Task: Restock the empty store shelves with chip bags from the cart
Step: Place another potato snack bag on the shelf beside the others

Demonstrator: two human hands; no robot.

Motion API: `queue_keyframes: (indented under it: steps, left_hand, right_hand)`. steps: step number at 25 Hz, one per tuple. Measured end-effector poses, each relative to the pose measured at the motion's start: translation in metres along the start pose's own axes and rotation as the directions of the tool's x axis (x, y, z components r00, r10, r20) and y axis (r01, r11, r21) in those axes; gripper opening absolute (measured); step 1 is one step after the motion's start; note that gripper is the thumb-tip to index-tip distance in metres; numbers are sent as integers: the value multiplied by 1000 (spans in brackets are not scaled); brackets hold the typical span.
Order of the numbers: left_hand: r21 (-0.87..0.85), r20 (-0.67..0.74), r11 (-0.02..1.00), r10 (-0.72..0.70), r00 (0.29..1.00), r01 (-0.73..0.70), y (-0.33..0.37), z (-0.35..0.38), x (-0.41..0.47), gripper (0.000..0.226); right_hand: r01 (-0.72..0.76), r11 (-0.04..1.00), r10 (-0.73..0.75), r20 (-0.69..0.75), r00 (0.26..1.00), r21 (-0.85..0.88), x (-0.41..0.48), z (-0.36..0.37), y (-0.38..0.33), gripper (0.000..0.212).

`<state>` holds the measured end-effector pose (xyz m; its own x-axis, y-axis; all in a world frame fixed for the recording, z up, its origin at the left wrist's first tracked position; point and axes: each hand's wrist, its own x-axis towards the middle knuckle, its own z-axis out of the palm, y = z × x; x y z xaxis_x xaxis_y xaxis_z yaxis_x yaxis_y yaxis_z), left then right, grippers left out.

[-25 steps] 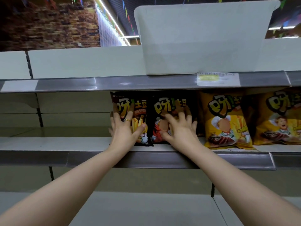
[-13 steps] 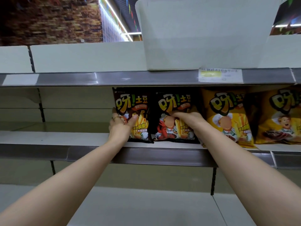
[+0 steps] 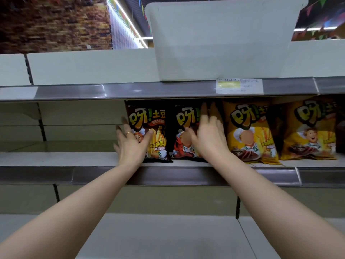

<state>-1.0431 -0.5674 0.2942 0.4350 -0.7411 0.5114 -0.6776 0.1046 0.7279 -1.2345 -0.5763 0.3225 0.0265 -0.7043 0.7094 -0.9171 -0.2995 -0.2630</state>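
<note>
A: Both dark chip bags [image 3: 155, 126] stand near the shelf [image 3: 56, 158] front. The left grip [image 3: 130, 144] and right grip [image 3: 209, 135] are released, with flat fingers pressing the bags.

B: Risky. An uneven push could tip one forward off the lip, or crowd the yellow bags [image 3: 250, 131].

The right grip [image 3: 209, 135], its fingertips [image 3: 204, 109] smeared by motion blur, hides the right half of the second dark chip bag [image 3: 177, 116], the price label [image 3: 239, 86] text is unreadable, and the right frame edge cuts off a dark packet [image 3: 340, 135].
</note>
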Motion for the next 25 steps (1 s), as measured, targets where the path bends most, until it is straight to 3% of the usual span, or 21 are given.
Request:
queue_keyframes:
  steps: [2,4,7,10,18,20,22,24,25]
  left_hand:
    - [61,-51,994,94,994,-91,6,-2,-9,79]
    - [157,-17,974,167,986,-162,5,0,-16,75]
    - [213,130,960,156,979,-181,1,0,-11,73]
    - [180,216,969,128,968,-168,-2,-1,4,69]
    - [155,171,959,210,963,-236,1,-9,-3,71]
    - [143,128,952,253,959,-270,9,-12,-11,74]
    - [98,119,938,321,940,-333,22,-9,-26,74]
    - [-3,124,895,444,888,-447,39,-1,-45,71]
    - [-53,127,853,522,843,-520,48,7,-54,69]
  right_hand:
    - [194,974,-194,16,981,-115,-9,1,-6,69]
    - [261,948,-247,97,964,-184,-16,10,-8,69]
    - [253,948,-214,202,956,-193,-17,22,0,68]
    - [234,958,-201,191,961,-164,-14,23,1,64]
    - [199,952,-157,186,970,-233,-20,10,-10,67]
    - [192,960,-176,94,980,-205,-25,2,-11,62]
    - [172,972,-198,-161,967,-162,-32,-7,-2,51]
    - [80,992,-111,-404,908,-93,-38,-20,20,44]
    - [7,999,-27,-443,896,-48,-40,-28,35,44]
